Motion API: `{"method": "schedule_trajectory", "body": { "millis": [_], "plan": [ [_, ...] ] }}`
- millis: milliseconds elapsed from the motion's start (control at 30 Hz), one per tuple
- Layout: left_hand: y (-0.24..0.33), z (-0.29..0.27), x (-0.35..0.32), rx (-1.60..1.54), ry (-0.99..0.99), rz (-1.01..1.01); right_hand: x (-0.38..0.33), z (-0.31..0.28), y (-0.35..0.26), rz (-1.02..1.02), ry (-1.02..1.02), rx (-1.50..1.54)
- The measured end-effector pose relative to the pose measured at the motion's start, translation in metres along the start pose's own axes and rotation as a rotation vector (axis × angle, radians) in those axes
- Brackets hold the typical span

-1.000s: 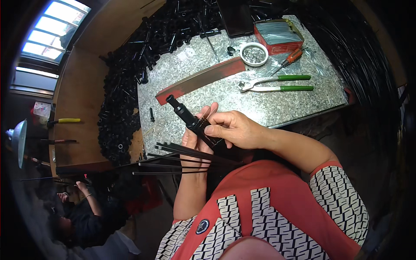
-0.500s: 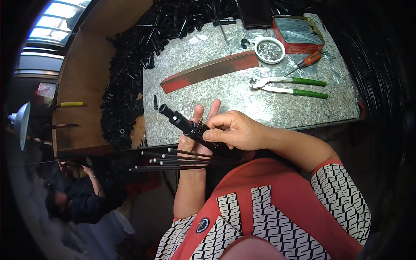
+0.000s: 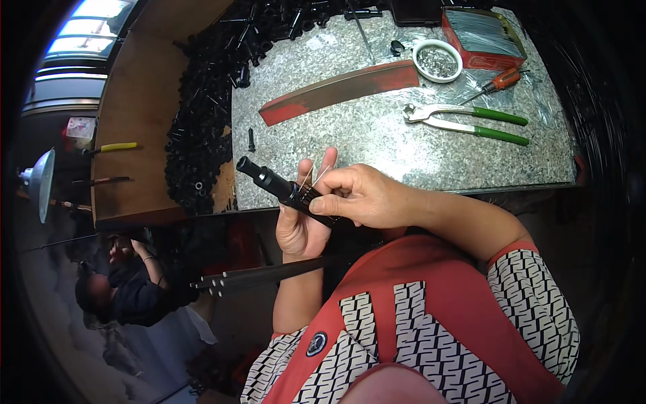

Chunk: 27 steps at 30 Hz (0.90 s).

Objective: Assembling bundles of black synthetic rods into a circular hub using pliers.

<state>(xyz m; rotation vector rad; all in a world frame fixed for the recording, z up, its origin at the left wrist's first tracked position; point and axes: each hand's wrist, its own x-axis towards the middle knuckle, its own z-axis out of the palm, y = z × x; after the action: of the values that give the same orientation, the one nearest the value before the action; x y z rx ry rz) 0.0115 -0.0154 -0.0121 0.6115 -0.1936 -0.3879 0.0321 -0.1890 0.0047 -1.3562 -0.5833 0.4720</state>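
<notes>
Speckled grey worktop (image 3: 377, 135) carries green-handled pliers (image 3: 471, 121), a red-tipped flat bar (image 3: 340, 91), a white dish of small metal parts (image 3: 437, 60); black parts heaped along its left edge (image 3: 198, 135); left hand (image 3: 303, 222) wrapped around a black tubular handle (image 3: 282, 190) at the table's near edge; right hand (image 3: 360, 195) pinching thin wires (image 3: 311, 176) against it; black rods (image 3: 262, 275) below.

My only view comes from the left of two fisheye cameras on the head, looking steeply down past the chest at a grey speckled worktop (image 3: 377, 135) whose straight edges bow toward the rim. It sits close over the left hand (image 3: 301, 222) and right hand (image 3: 367, 196), which meet near the middle, forearms entering from below.
</notes>
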Motion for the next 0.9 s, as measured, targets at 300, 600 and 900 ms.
{"method": "schedule_trajectory", "body": {
  "millis": [300,600,900],
  "plan": [
    [0.006,-0.001,0.001,0.013,-0.010,-0.046,0.006,0.006,0.002,0.043,0.018,0.053],
    [0.009,-0.006,0.002,-0.057,0.053,-0.031,0.015,0.015,0.000,-0.039,0.066,-0.070],
    [0.022,0.002,-0.012,0.266,0.264,0.335,0.023,0.042,-0.004,-0.271,0.362,-0.292]
  ]
}}
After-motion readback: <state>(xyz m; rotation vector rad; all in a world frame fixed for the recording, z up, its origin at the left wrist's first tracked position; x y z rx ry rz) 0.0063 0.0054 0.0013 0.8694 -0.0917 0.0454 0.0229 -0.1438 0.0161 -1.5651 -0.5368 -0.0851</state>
